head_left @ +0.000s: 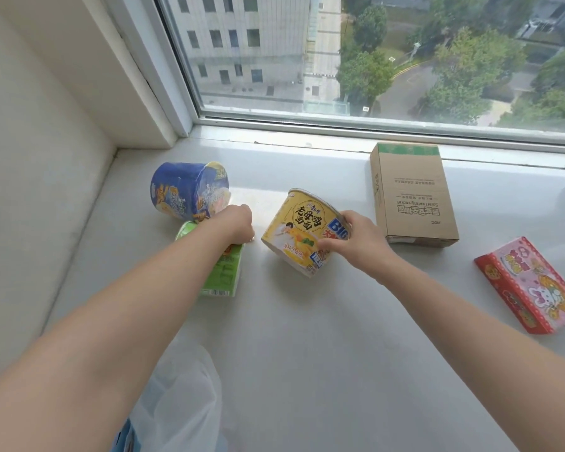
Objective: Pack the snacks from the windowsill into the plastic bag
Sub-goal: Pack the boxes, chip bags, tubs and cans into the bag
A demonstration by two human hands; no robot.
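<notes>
The plastic bag (180,396) is seen nearest the camera, below the windowsill (307,337) edge, apparently empty. No snack is packed yet. The yellow noodle bowl (302,231), mid-sill, is clamped and tilted by the right hand (356,238). Left of the bowl, the left hand (237,223) is closed at the blue cup (185,190) and green cup (222,269); which is gripped cannot be told. Right of the bowl, the cardboard box (411,194) and pink box (529,283) are left untouched.

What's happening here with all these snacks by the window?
A person is gathering snacks off the windowsill. The right hand holds a tilted yellow noodle bowl. The left hand is closed over a green noodle cup, beside a blue noodle cup lying on its side. A cardboard box and a pink snack box sit untouched. The plastic bag waits below, seemingly empty.
</notes>
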